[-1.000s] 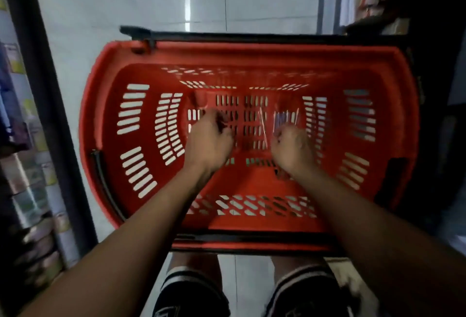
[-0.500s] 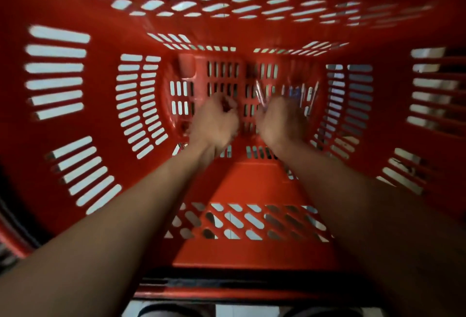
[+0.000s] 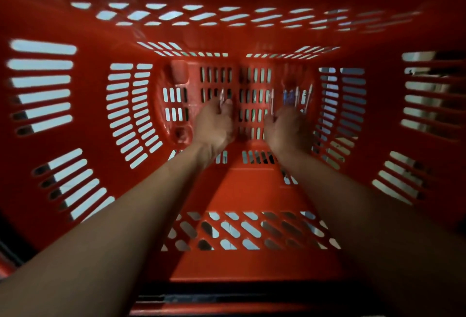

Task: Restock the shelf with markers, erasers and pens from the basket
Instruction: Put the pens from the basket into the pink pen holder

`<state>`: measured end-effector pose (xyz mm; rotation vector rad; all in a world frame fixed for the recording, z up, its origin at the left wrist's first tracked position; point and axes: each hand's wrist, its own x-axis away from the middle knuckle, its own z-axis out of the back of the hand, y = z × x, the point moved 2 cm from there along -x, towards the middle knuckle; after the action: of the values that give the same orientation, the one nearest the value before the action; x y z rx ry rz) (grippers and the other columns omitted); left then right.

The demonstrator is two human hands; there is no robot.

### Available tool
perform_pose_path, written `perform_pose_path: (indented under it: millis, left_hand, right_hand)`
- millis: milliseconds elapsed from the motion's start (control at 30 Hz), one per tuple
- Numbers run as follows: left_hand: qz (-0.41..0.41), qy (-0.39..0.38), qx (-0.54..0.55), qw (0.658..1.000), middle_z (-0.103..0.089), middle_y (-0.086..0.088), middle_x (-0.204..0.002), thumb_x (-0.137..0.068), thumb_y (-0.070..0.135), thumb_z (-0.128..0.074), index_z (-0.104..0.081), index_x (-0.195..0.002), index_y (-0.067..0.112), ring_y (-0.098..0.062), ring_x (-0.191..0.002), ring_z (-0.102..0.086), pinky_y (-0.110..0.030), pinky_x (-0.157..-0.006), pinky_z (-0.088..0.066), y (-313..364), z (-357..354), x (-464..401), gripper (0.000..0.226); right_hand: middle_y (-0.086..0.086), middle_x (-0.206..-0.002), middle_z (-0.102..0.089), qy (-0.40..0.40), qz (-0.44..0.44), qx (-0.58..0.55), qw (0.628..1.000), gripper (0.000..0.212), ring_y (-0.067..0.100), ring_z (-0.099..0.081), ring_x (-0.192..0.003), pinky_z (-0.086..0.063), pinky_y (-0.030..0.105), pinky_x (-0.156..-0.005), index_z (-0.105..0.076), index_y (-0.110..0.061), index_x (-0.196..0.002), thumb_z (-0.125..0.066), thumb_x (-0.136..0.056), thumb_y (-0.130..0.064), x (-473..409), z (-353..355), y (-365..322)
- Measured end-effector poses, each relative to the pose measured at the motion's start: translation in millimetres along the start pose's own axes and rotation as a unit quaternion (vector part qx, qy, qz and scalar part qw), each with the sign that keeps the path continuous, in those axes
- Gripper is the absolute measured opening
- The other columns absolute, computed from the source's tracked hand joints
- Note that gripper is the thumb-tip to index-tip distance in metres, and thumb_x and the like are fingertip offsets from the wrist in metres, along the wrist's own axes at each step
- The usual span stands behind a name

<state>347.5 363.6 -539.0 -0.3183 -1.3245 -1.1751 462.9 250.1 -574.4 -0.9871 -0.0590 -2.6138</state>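
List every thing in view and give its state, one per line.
red basket: upright, nearly emptied, both hands reaching to its floor.
pens: loose group lying on the basket floor by the right hand; blurred.
left hand: fingers curled, pinching a clear pen.
right hand: fingers curled at the pens; grip unclear.

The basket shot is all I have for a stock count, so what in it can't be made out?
- Head view: the pens by the right hand are motion-blurred; their count is unreadable, and the hand covers their near ends.
- Left hand grips something thin and pale; blur hides what it is.
- The basket rim is cut off by every edge.
- The shelf is out of frame.
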Motion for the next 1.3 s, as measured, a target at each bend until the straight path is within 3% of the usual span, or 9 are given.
perform_pose_path:
  millis: [233,367,467,600,700,933,1100,1200,1300]
  left_hand:
    - [0.052,-0.01,0.145,0.988,-0.062,-0.01,-0.082,-0.106,0.019,-0.054,-0.063,-0.103,0.008,-0.022,-0.062,-0.056,-0.026,-0.048,-0.042,-7,-7,-7,0.014]
    - [0.035,-0.015,0.179,0.983,-0.062,-0.006,-0.068,-0.098,0.022,-0.067,-0.064,-0.093,0.01,-0.018,-0.054,-0.057,-0.026,-0.049,-0.042,-9,-13,-10,0.013]
    - [0.047,-0.041,0.159,0.985,-0.077,-0.008,-0.09,-0.105,0.034,-0.058,-0.072,-0.105,0.006,-0.015,-0.078,-0.073,-0.028,-0.068,-0.057,-11,-19,-12,0.031]
    - [0.066,-0.016,0.121,0.99,-0.07,-0.004,-0.068,-0.111,0.039,-0.048,-0.068,-0.09,0.01,-0.015,-0.055,-0.065,-0.026,-0.058,-0.052,-12,-20,-18,0.041]
    - [0.075,-0.027,0.167,0.983,-0.065,-0.012,-0.071,-0.111,0.037,-0.048,-0.065,-0.105,0.004,-0.022,-0.054,-0.059,-0.038,-0.06,-0.058,-11,-20,-16,0.038]
    - [0.062,-0.032,0.154,0.986,-0.062,0.002,-0.06,-0.105,0.033,-0.058,-0.066,-0.097,0.013,-0.007,-0.035,-0.049,-0.017,-0.035,-0.031,-7,-17,-6,0.022]
    - [0.064,-0.03,0.155,0.985,-0.056,0.009,-0.045,-0.098,0.025,-0.063,-0.064,-0.084,0.016,-0.008,-0.033,-0.047,-0.015,-0.035,-0.03,-1,-20,1,0.017]
    - [0.065,-0.038,0.195,0.978,-0.061,-0.005,-0.063,-0.094,0.028,-0.071,-0.069,-0.097,0.01,-0.019,-0.046,-0.051,-0.025,-0.045,-0.036,-1,-19,-5,0.018]
    - [0.051,-0.03,0.167,0.984,-0.067,-0.005,-0.073,-0.095,0.034,-0.074,-0.07,-0.089,0.014,-0.018,-0.062,-0.062,-0.03,-0.061,-0.049,-4,-20,-8,0.021]
  right_hand:
    - [0.004,-0.086,-0.071,-0.029,0.02,0.041,0.999,0.035,0.018,-0.068,-0.074,-0.052,0.027,-0.058,-0.074,-0.016,-0.098,-0.055,-0.102,-0.045,-6,-6,-6]
    - [-0.013,-0.055,-0.06,-0.097,0.065,-0.162,0.98,0.023,0.008,-0.055,-0.053,-0.037,0.023,-0.047,-0.065,-0.02,-0.064,-0.068,-0.086,-0.026,13,1,-29]
    - [-0.019,-0.046,-0.054,-0.135,0.095,-0.216,0.962,0.024,0.003,-0.051,-0.045,-0.032,0.017,-0.043,-0.049,-0.021,-0.051,-0.055,-0.073,-0.019,31,6,-43]
    - [-0.02,-0.064,-0.059,-0.076,0.017,-0.22,0.972,0.029,-0.005,-0.056,-0.062,-0.037,0.013,-0.05,-0.057,-0.035,-0.067,-0.066,-0.092,-0.022,25,11,-27]
    - [-0.008,-0.08,-0.063,0.001,-0.055,-0.131,0.99,0.018,0.008,-0.061,-0.073,-0.036,0.02,-0.053,-0.061,-0.028,-0.083,-0.054,-0.1,-0.029,11,15,-8]
    - [0.01,-0.114,-0.07,0.04,-0.131,0.008,0.991,0.039,0.027,-0.068,-0.102,-0.058,0.042,-0.083,-0.067,-0.013,-0.122,-0.062,-0.098,-0.043,-1,-1,10]
    - [-0.004,-0.083,-0.072,0.002,-0.085,-0.081,0.993,0.022,0.014,-0.07,-0.075,-0.052,0.024,-0.06,-0.074,-0.021,-0.093,-0.064,-0.096,-0.04,-1,-6,4]
    - [-0.017,-0.054,-0.059,-0.072,-0.011,-0.227,0.971,0.027,0.005,-0.066,-0.061,-0.048,0.021,-0.054,-0.064,-0.031,-0.062,-0.075,-0.086,-0.028,16,-3,-13]
    - [-0.017,-0.045,-0.056,-0.176,0.042,-0.253,0.95,0.026,0.0,-0.053,-0.043,-0.038,0.015,-0.042,-0.059,-0.021,-0.061,-0.074,-0.079,-0.013,35,-2,-27]
